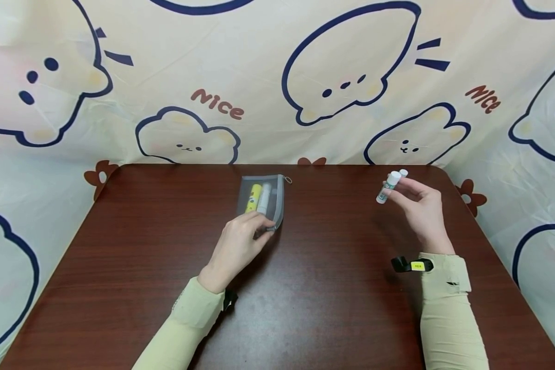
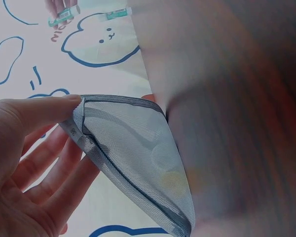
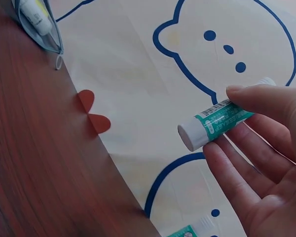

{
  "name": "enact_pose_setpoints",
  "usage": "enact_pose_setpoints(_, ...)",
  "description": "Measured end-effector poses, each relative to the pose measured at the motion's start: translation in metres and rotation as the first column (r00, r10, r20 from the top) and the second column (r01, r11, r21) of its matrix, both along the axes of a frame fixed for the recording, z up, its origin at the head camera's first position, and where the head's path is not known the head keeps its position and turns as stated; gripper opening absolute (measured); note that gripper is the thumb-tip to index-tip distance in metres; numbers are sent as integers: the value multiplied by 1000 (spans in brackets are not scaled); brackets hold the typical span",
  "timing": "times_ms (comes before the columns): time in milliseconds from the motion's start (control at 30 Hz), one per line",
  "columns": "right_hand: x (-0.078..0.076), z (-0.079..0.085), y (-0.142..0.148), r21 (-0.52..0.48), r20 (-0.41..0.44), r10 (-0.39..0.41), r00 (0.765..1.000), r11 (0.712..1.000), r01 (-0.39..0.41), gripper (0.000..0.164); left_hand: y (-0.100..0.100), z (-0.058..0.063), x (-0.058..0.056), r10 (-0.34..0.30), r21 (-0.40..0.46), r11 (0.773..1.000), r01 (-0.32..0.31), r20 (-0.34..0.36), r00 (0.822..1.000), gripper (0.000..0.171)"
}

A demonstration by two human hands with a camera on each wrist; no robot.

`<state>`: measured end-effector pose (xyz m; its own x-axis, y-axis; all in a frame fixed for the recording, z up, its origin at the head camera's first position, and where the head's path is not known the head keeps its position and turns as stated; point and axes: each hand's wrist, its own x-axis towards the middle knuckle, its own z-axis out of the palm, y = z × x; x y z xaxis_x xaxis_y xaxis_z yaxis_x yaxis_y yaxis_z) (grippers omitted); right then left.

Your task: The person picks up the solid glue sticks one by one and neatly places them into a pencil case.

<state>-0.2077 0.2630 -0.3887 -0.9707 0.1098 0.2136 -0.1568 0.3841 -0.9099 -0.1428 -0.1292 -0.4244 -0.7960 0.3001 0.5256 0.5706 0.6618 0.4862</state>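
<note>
My left hand [image 1: 240, 241] pinches the near edge of a grey mesh zip pouch [image 1: 279, 203] between thumb and fingers. Inside the pouch lie a yellow tube [image 1: 253, 198] and a white tube [image 1: 264, 198], side by side. Over the table's far right part, my right hand [image 1: 421, 210] holds a white glue stick [image 1: 388, 187] with a green label, thumb on one side and fingers on the other. A second glue stick [image 2: 118, 14] of the same look stands upright on the table; in the head view most of it is hidden, only its white cap [image 1: 403, 173] showing.
The dark wooden table [image 1: 324, 288] ends at a patterned curtain [image 1: 259, 67] that rises behind it and along both sides. A small ring pull [image 1: 288, 180] hangs from the pouch's far right corner. Both wrists carry black straps.
</note>
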Motion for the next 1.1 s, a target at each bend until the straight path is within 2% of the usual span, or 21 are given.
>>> enact_pose_setpoints(367, -4, -5, -11, -18, -9, 15, 1000, 1000, -15, 42, 0, -1, 0, -6, 3, 1000, 6, 2, 1000, 20)
enact_pose_setpoints(600, -5, -8, -15, -40, 23, 41, 999, 998, -40, 44, 0, -1, -1, -6, 3, 1000, 6, 5, 1000, 19)
enact_pose_setpoints(767, -8, -9, -20, -120, 26, 73, 997, 990, -70, 43, 0, 0, 0, -5, 6, 1000, 5, 6, 1000, 19)
enact_pose_setpoints(1100, -8, -18, -35, -279, 48, 148, 988, 952, -129, 42, 0, 0, 0, -6, 2, 1000, 6, 4, 1000, 20)
